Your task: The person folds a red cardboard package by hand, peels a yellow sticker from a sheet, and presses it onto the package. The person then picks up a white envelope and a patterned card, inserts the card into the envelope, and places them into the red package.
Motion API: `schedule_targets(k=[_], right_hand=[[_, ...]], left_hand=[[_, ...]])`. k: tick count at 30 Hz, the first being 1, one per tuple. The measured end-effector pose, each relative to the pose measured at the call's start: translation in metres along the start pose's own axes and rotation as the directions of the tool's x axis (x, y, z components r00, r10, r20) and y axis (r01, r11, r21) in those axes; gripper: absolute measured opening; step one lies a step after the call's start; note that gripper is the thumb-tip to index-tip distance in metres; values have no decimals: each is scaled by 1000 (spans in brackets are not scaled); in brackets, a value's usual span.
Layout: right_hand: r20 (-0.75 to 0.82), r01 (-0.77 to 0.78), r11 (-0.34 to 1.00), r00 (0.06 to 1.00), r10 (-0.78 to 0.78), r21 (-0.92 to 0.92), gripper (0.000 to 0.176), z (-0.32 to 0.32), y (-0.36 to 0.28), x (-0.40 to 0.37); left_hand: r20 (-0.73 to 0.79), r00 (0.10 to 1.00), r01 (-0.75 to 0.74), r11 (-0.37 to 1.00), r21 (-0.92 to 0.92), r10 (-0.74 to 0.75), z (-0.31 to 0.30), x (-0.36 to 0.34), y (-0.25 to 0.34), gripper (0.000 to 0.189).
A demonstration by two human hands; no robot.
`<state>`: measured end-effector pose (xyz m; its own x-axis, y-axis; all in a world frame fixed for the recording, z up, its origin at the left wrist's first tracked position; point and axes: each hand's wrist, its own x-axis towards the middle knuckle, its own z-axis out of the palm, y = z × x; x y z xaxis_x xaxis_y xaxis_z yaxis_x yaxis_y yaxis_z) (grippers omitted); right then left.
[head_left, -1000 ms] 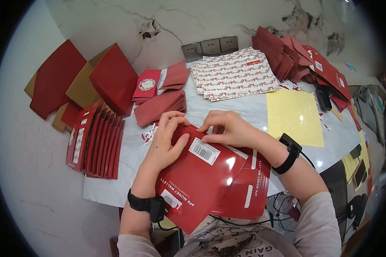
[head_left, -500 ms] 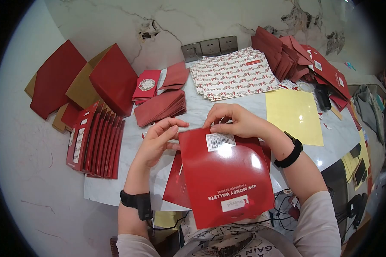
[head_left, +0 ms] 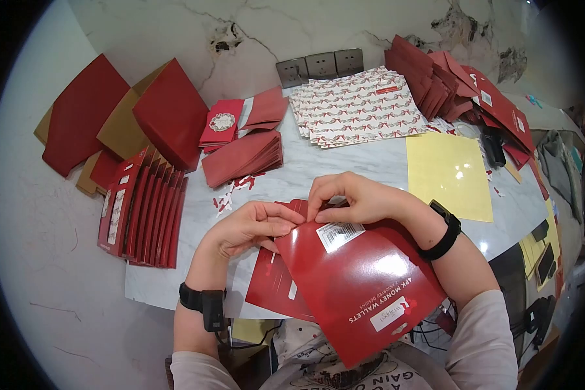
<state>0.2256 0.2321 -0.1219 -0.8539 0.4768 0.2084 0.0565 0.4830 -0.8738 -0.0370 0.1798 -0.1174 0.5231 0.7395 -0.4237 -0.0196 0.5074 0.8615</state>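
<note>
A glossy red card sleeve point(head_left: 351, 286) with a barcode label and "4PK MONEY WALLETS" print slants over the table's front edge. My right hand point(head_left: 351, 198) pinches its top edge, left of the barcode. At its upper left corner, my left hand point(head_left: 257, 227) has thumb and forefinger closed on the edge, close to the right fingertips. Beneath the sleeve lies another red card piece point(head_left: 266, 279), partly covered. Small red and white scraps point(head_left: 231, 192) lie just beyond my left hand.
Red envelopes point(head_left: 244, 158), small red cards point(head_left: 221, 123) and patterned white sheets point(head_left: 361, 107) lie at the back. Folded red holders point(head_left: 143, 214) stand left. Yellow sheet point(head_left: 448, 175), black tool point(head_left: 493, 148) and more red envelopes point(head_left: 429, 84) are on the right.
The sleeve has tilted, its lower end swinging right. My left hand has moved right and closed on its corner; my right hand has shifted slightly down. The scraps have come into fuller view.
</note>
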Motion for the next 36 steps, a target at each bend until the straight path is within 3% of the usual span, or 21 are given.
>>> schedule_targets(k=[16,19,32,36], right_hand=[[77,26,998,997,-30,51,14,4,-1,-1],[88,43,998,995,-47,50,13,3,0,0],[41,128,991,991,-126,-47,19,22,-5,2],[24,30,999,999,-29,-43,17,25,-1,1]], left_hand=[[82,996,41,999,8,-41,4,2,-2,37],[35,998,49,997,66,-51,6,3,-3,36],[74,996,57,998,-5,-56,5,4,-7,13],[87,994,69,997,-24,-67,6,4,-7,13]])
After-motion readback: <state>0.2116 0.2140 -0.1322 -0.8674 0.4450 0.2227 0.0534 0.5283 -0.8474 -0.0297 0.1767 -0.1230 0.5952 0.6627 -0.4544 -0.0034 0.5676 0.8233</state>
